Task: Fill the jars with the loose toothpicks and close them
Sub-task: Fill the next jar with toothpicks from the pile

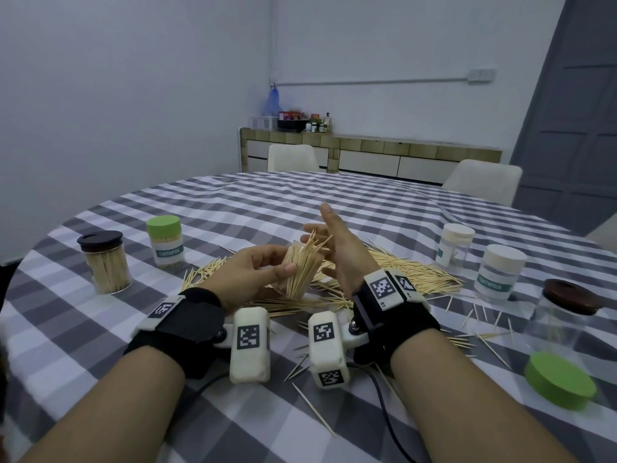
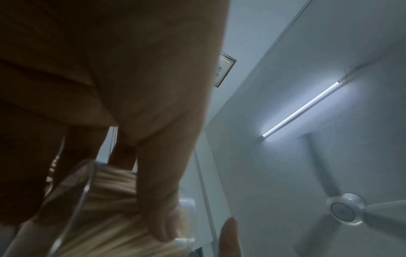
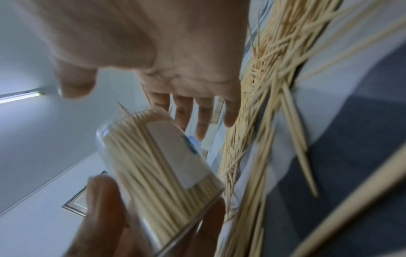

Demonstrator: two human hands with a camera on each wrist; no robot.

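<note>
The left hand (image 1: pixel 247 275) grips a clear jar (image 1: pixel 302 269) packed with toothpicks at the centre of the frame, tilted. The right hand (image 1: pixel 337 248) stands just beside its mouth, fingers straight and spread, holding nothing. Loose toothpicks (image 1: pixel 410 269) lie on the checked tablecloth (image 1: pixel 233 202) behind.

Two closed jars (image 1: pixel 133 255) stand left of the toothpick pile (image 1: pixel 394 272) — three jars (image 1: pixel 497 275) right of it — all on the table (image 1: pixel 233 202).
</note>
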